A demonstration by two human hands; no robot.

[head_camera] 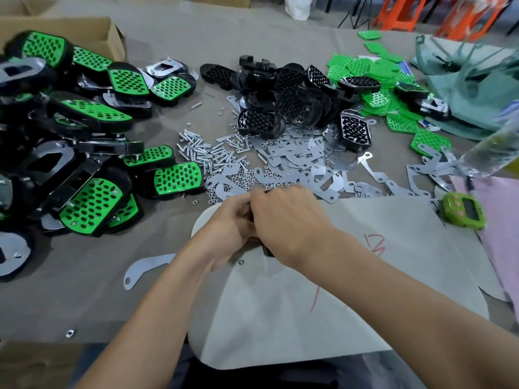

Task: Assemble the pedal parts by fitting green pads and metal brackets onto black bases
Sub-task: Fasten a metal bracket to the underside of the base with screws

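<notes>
I have a black base [267, 250] between my hands, low over the pale sheet [365, 276] at the near edge of the counter [84, 290]. Only a dark corner shows under my wrist. My left hand [229, 224] curls round it from the side and my right hand [289, 220] clamps over the top, so both are grasping it. Whether a pad or bracket is already seated, I cannot tell.

I judge the base to be stiff, light moulded plastic, best gripped by its side edges so the perforated face is free. The green pads [362, 68] look thin and bendy, and should be pressed in flat. The metal brackets [295, 158] are thin and slippery with sharp-looking edges, so I would pinch them by the ends.

Screws [196, 153] and nuts [241, 178] lie just beyond my knuckles, spare bases [295, 99] behind them, and finished pedals [87, 203] are heaped on the left.
</notes>
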